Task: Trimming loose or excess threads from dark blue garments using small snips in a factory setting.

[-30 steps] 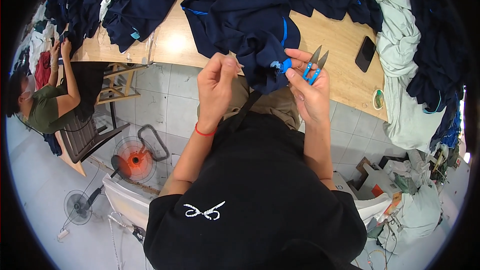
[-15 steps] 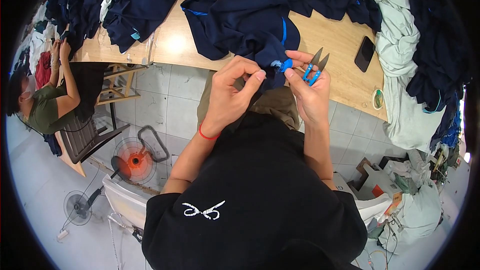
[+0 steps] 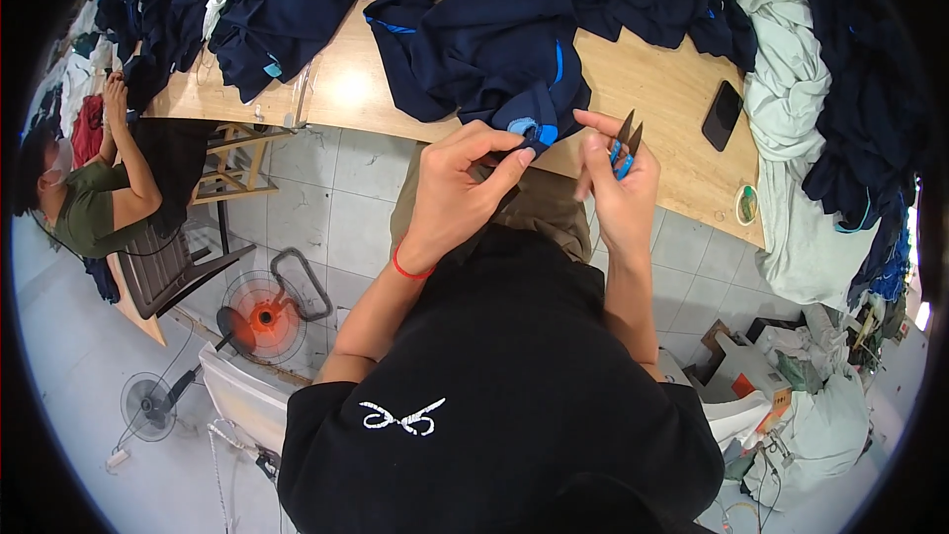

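Observation:
My left hand (image 3: 463, 188) pinches the edge of a navy garment with light blue trim (image 3: 504, 59) that hangs over the front edge of the wooden table (image 3: 652, 89). A red band circles that wrist. My right hand (image 3: 618, 188) grips small blue-handled thread snips (image 3: 625, 143), blades pointing up, just right of the pinched fabric. Its forefinger stretches toward the garment's blue collar patch (image 3: 534, 129).
Heaps of navy clothing (image 3: 297, 0) cover the table's far side. Pale green fabric (image 3: 791, 119) drapes at the right, near a black phone (image 3: 722, 114) and a tape roll (image 3: 746, 206). A seated person (image 3: 89, 198) works at the left. Fans (image 3: 262, 316) stand on the tiled floor.
My left hand moved right from in front of my chest and took hold of the garment's edge next to the snips. My right hand stayed put.

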The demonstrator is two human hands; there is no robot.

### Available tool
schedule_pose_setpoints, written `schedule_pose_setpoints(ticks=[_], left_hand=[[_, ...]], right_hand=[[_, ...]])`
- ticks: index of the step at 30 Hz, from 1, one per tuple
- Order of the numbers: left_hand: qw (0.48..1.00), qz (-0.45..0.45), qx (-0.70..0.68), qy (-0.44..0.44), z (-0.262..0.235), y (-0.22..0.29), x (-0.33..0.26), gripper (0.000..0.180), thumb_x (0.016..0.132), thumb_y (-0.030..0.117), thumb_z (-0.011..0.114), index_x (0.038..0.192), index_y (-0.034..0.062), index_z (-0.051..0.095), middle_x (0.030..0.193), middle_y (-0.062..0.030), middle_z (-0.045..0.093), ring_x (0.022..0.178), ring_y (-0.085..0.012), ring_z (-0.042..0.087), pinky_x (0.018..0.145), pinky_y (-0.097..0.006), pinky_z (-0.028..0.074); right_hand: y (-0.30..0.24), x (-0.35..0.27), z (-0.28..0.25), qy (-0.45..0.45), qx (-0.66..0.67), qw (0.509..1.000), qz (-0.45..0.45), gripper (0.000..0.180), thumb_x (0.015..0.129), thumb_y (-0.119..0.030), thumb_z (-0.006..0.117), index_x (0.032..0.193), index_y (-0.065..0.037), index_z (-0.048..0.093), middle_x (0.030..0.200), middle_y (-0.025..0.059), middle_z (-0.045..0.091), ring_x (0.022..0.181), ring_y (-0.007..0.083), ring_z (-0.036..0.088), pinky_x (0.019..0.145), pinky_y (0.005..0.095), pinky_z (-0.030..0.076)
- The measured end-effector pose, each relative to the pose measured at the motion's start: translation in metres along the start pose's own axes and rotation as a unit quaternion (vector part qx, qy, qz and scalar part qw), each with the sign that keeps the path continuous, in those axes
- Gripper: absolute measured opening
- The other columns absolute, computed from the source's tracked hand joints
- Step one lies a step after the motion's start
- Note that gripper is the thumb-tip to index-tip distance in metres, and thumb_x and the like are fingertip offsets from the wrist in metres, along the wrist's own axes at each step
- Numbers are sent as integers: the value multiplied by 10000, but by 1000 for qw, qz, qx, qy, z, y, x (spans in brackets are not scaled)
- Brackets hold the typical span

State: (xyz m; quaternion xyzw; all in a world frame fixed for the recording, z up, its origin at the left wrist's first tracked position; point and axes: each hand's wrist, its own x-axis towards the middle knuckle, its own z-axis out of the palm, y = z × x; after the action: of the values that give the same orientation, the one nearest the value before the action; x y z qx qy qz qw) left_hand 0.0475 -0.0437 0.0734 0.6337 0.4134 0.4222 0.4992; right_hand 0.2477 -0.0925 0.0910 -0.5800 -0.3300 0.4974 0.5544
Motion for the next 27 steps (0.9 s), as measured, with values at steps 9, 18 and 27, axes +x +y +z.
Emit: schedule_pose_setpoints(ticks=[9, 18, 27], left_hand=[[983, -97, 130, 89, -59, -55, -12, 243, 873, 48, 838, 1098, 6, 756, 970, -80, 724, 927, -169, 681, 862, -307, 534], [952, 45, 285, 99, -12, -71, 15, 382, 876, 140, 840, 1232, 49, 736, 1237, -146, 691, 1099, -359, 650, 949, -467, 527], [989, 54, -113, 74, 0, -15, 37, 84, 1090, -12, 589, 1021, -7, 638, 972, -57, 683, 906, -124, 668, 807, -263, 520]], right_hand=[[12, 10, -28, 84, -37, 996, 4, 169, 1068, -126, 678, 1124, -8, 785, 805, -38, 620, 699, 26, 488, 623, 218, 373], [121, 90, -41, 111, -101, 988, 39, 306, 976, -200, 825, 1162, 31, 748, 930, 22, 703, 822, 100, 605, 800, 266, 481], [0, 33, -54, 176, -212, 947, -166, 169, 940, -101, 818, 1025, 35, 767, 842, -9, 673, 760, 90, 562, 714, 277, 485]])
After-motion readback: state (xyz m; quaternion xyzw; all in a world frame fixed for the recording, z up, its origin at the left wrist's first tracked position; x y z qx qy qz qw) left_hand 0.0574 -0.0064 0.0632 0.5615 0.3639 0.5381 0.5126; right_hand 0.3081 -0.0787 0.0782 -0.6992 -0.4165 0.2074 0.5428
